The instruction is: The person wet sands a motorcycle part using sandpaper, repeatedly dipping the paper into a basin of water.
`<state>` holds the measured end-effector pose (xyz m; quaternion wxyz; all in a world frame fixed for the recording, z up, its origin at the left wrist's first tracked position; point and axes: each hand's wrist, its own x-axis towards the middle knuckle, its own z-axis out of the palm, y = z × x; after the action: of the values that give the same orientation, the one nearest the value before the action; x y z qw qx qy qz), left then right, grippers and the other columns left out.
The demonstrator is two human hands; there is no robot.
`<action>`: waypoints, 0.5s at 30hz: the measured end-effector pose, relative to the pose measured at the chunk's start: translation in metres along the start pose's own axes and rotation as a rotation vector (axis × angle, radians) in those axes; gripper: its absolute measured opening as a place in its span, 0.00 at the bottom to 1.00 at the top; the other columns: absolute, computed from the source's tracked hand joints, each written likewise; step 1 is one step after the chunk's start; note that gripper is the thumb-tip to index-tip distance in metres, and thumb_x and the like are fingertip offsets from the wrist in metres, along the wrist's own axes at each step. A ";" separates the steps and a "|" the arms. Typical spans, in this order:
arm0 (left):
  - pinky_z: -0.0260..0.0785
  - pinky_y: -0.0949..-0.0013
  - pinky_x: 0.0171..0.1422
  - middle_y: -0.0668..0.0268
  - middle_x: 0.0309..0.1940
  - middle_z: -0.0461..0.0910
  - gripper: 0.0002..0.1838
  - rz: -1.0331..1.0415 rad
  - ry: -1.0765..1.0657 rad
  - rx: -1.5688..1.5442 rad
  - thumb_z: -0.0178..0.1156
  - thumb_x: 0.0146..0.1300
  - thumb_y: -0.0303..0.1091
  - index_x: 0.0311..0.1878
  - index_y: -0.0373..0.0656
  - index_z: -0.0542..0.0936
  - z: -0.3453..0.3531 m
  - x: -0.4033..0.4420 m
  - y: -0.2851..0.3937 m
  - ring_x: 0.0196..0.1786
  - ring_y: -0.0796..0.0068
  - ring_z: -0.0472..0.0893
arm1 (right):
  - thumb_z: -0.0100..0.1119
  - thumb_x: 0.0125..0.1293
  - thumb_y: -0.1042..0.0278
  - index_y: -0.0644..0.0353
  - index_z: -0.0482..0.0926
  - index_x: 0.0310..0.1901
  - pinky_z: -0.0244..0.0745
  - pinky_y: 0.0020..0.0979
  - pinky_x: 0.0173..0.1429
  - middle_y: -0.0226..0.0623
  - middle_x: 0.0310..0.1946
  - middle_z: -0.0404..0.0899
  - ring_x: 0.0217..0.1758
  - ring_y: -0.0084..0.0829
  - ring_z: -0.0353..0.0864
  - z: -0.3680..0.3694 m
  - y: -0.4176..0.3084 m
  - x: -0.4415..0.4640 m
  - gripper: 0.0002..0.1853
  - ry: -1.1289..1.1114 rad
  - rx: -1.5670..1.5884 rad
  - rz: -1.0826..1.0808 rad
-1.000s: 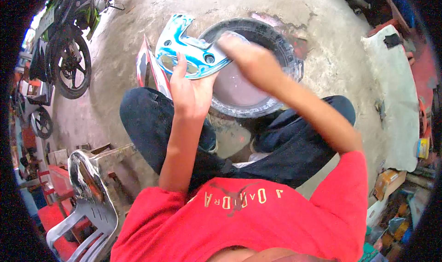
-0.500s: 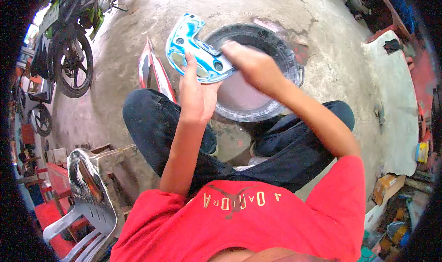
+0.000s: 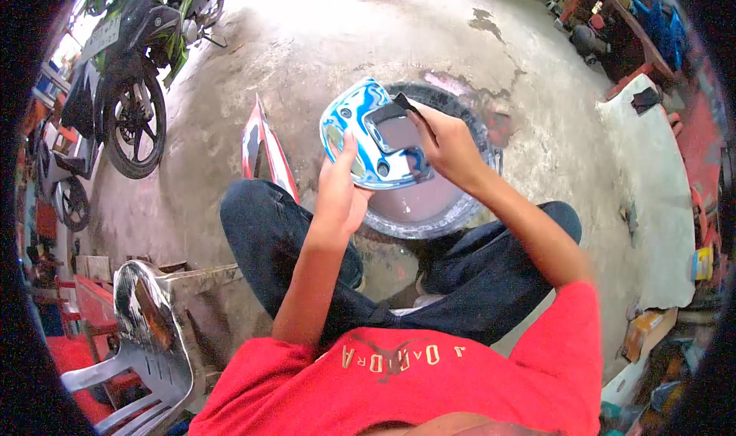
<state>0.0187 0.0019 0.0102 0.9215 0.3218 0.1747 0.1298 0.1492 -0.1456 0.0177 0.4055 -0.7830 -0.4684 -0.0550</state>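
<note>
A glossy blue-and-white swirled panel (image 3: 360,108), C-shaped with bolt holes, is held above a round black basin (image 3: 429,229). My left hand (image 3: 343,195) grips its lower left edge, the thumb lying on the top face and the fingers hidden underneath. My right hand (image 3: 452,145) is closed on a thin dark sheet (image 3: 405,103) that looks like sandpaper. That hand is at the panel's right, by the open side of the C; whether the sheet touches the panel I cannot tell. Cloudy greyish-pink water (image 3: 406,206) shows in the basin.
A red-and-white pointed panel (image 3: 276,156) lies on the concrete floor left of the basin. A motorcycle (image 3: 130,76) stands at upper left. The worn plastic chair (image 3: 157,336) is at lower left. On the right lies a whitish slab (image 3: 648,198), with clutter beyond it.
The panel has turned so its open side faces right, toward my right hand. My right hand has shifted slightly, and the dark sheet now shows. The whole view has tilted upward.
</note>
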 end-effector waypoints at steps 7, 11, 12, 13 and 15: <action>0.76 0.61 0.60 0.65 0.56 0.80 0.19 -0.055 -0.110 0.168 0.54 0.77 0.37 0.66 0.43 0.72 -0.004 -0.003 -0.011 0.56 0.71 0.81 | 0.54 0.65 0.71 0.62 0.74 0.64 0.73 0.39 0.70 0.50 0.64 0.76 0.67 0.43 0.77 0.003 -0.015 -0.010 0.24 -0.024 -0.229 -0.527; 0.76 0.65 0.59 0.65 0.54 0.81 0.19 -0.127 -0.106 0.231 0.56 0.76 0.35 0.66 0.41 0.72 0.008 -0.016 0.001 0.54 0.74 0.82 | 0.53 0.65 0.81 0.64 0.76 0.63 0.74 0.40 0.69 0.54 0.62 0.77 0.66 0.47 0.78 0.001 0.036 0.002 0.23 0.068 -0.209 -0.278; 0.76 0.66 0.59 0.65 0.55 0.80 0.19 -0.139 -0.106 0.243 0.56 0.76 0.35 0.66 0.40 0.72 0.011 -0.016 0.002 0.54 0.74 0.82 | 0.52 0.65 0.82 0.64 0.75 0.64 0.73 0.39 0.70 0.54 0.62 0.76 0.67 0.48 0.77 0.001 0.038 0.005 0.24 0.076 -0.196 -0.111; 0.76 0.66 0.59 0.65 0.55 0.80 0.19 -0.133 -0.122 0.259 0.56 0.76 0.34 0.66 0.39 0.72 0.009 -0.014 0.000 0.54 0.74 0.82 | 0.52 0.65 0.82 0.64 0.75 0.64 0.72 0.39 0.71 0.54 0.63 0.76 0.68 0.47 0.76 0.002 0.038 0.002 0.24 0.068 -0.175 -0.177; 0.76 0.66 0.58 0.65 0.54 0.80 0.20 -0.089 -0.122 0.277 0.56 0.76 0.34 0.66 0.39 0.71 0.006 -0.012 -0.002 0.54 0.74 0.82 | 0.52 0.65 0.82 0.64 0.74 0.65 0.71 0.39 0.72 0.53 0.65 0.75 0.69 0.46 0.75 0.007 0.016 -0.010 0.25 0.029 -0.168 -0.298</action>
<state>0.0107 -0.0070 0.0156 0.8821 0.4449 0.1485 0.0435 0.1545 -0.1511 -0.0010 0.3325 -0.7353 -0.5671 -0.1648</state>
